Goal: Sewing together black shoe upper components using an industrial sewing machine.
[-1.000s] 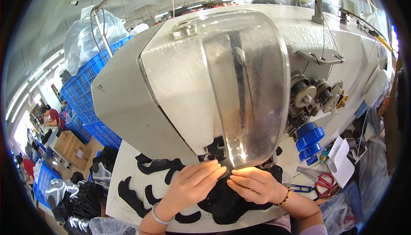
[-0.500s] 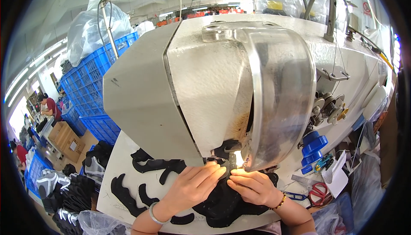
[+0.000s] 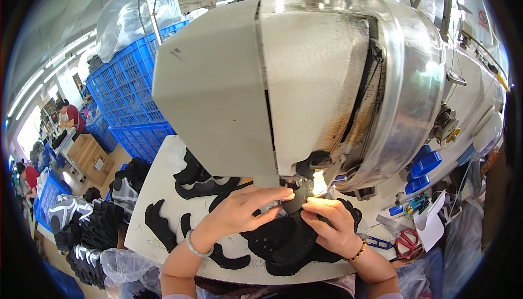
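A large sewing machine head (image 3: pixel 218 97), beige-grey with a clear cover, stands over a white table. Under its lit needle area lies a small dark curved fabric piece (image 3: pixel 295 203). From the left, my left hand (image 3: pixel 235 210) pinches this piece with fingers together and the thumb below. My right hand (image 3: pixel 331 221) has its thumb and fingers closed on the piece's right edge. Below and between both hands sits a pile of black fabric shoe parts (image 3: pixel 280 244). The exact fingertip contact is partly hidden in the glare and shadow by the needle.
Loose curved black pieces (image 3: pixel 159 224) lie to the left. Red-handled scissors (image 3: pixel 407 243) and blue snips (image 3: pixel 376 242) rest at the right, near blue holders (image 3: pixel 424 164). Blue crates (image 3: pixel 128 81) and stacked shoe uppers (image 3: pixel 98 222) stand left; co-workers sit farther back.
My view has tilted and shifted, so the machine head appears larger and farther right. My left hand's fingers have spread a little from the thumb; both hands stay at the needle area.
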Tool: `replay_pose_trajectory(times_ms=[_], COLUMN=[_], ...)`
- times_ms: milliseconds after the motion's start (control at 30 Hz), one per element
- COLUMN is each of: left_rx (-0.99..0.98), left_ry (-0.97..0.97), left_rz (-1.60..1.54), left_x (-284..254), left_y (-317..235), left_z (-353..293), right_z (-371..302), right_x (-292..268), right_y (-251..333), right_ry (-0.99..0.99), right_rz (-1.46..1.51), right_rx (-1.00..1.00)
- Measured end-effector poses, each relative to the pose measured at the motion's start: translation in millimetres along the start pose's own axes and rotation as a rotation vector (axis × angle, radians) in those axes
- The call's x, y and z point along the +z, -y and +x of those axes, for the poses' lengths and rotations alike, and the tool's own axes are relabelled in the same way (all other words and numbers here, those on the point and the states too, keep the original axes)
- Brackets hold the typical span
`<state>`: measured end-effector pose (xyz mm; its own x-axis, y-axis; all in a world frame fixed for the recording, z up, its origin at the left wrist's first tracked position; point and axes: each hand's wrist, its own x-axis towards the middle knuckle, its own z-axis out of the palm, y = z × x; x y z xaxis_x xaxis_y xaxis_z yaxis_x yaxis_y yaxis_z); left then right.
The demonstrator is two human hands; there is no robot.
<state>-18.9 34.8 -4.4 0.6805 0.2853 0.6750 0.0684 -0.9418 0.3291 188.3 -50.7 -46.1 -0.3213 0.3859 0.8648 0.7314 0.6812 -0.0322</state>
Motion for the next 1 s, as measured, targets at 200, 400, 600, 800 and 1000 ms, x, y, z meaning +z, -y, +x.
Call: replay_pose_trajectory(times_ms=[200,400,600,800,1000], left_rx=[0.173,0.236,0.298,0.304,0.279], left_ry=[-0.118,-0.137,-0.183,-0.174,-0.155], left_rz=[0.121,0.151,0.198,0.265,0.283], left_x=[13.0,14.9,17.9,16.9,15.9], left_y=[10.1,9.1,5.1,1.5,-5.5], left_z=[-2.9,-3.7,-1.0,-3.5,-3.6], right_z=[7.3,7.3,7.2,10.4,7.5], right_x=[-4.8,-4.9,-4.9,-6.6,-8.2], right_y=[4.0,5.1,4.5,1.8,-2.8], right_ry=[0.013,0.008,0.006,0.030,0.014], right_rz=[-0.022,-0.005,0.016,-0.032,-0.091], right_rx=[-0.014,-0.008,-0.004,-0.163,-0.242])
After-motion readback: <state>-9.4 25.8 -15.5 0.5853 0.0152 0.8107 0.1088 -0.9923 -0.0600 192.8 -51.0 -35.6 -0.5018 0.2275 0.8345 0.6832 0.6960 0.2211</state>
